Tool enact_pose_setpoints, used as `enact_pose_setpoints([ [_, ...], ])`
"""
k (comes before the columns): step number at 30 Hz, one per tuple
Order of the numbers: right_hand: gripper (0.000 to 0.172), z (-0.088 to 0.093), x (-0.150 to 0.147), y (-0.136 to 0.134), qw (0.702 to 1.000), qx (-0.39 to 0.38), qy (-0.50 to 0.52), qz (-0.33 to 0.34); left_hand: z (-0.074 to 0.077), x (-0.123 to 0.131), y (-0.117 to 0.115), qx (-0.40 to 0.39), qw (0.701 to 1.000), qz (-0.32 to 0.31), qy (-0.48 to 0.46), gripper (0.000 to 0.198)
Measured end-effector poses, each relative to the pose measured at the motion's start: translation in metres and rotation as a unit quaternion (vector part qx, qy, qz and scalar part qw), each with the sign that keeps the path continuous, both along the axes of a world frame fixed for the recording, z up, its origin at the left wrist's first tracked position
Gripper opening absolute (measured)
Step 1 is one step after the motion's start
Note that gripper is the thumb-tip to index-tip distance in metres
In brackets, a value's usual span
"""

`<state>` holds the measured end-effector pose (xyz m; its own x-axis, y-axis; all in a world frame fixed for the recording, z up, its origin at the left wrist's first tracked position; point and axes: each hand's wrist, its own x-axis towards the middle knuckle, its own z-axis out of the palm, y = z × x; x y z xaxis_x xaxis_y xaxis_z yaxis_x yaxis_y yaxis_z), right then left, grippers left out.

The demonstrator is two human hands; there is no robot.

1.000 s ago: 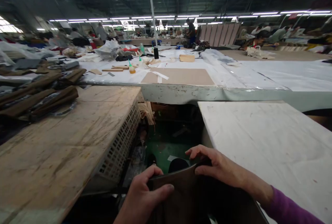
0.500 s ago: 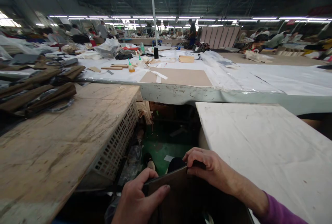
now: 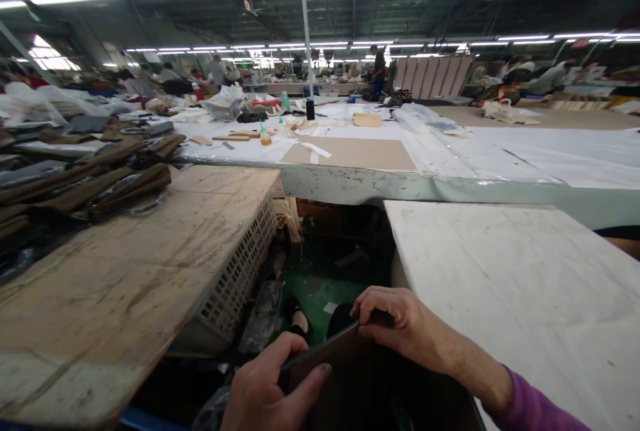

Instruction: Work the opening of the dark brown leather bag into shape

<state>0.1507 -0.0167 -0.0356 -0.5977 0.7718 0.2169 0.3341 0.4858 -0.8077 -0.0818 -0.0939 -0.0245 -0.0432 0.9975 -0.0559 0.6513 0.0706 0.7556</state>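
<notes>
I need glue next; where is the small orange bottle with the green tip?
The orange bottle stands on the long white table ahead, left of centre, just left of the tan board.

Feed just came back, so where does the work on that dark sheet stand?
Done: a stack of brown pieces lies on the wooden bench. In hand: left hand and right hand both grip the top edge of a dark brown sheet, held low between benches. Left: the white table carries none.

Stacked brown pieces (image 3: 100, 184), white basket (image 3: 235, 278), perhaps glue bottle (image 3: 265, 136)
</notes>
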Motion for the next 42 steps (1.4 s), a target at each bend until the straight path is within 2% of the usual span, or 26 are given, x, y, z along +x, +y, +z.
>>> enact_pose_setpoints([
  [17,0.011,0.004,0.003,0.000,1.000,0.007,0.020,0.002,0.003,0.001,0.001,0.002,0.999,-0.026,0.023,0.021],
  [23,0.012,0.000,0.003,0.001,1.000,0.020,0.001,0.012,0.005,0.005,0.000,0.010,1.000,-0.010,0.023,0.019],
  [27,0.012,0.000,0.001,-0.001,1.000,0.005,-0.026,0.013,0.004,0.003,0.001,0.003,1.000,-0.020,0.020,0.019],
  [30,0.011,0.004,-0.001,-0.004,0.996,-0.035,-0.079,0.005,0.004,0.001,0.003,-0.009,0.999,-0.048,0.011,0.019],
  [33,0.023,0.008,-0.005,-0.004,0.991,-0.072,-0.108,0.023,0.004,-0.002,0.006,-0.008,0.996,-0.084,0.005,0.017],
  [35,0.023,0.009,-0.008,-0.003,0.990,-0.069,-0.116,0.040,0.001,-0.005,0.010,0.033,0.994,-0.108,0.007,0.015],
  [37,0.018,0.008,-0.010,-0.002,0.989,-0.056,-0.129,0.045,-0.003,-0.010,0.014,0.124,0.983,-0.132,0.033,0.016],
  [39,0.017,0.006,-0.012,-0.002,0.988,-0.045,-0.145,0.036,-0.008,-0.015,0.020,0.249,0.950,-0.164,0.089,0.019],
  [41,0.023,0.001,-0.014,-0.001,0.988,-0.038,-0.152,0.011,-0.012,-0.019,0.027,0.366,0.898,-0.189,0.154,0.019],
  [42,0.027,-0.003,-0.015,0.000,0.988,-0.036,-0.148,0.001,-0.014,-0.020,0.029,0.402,0.884,-0.166,0.172,0.019],
])
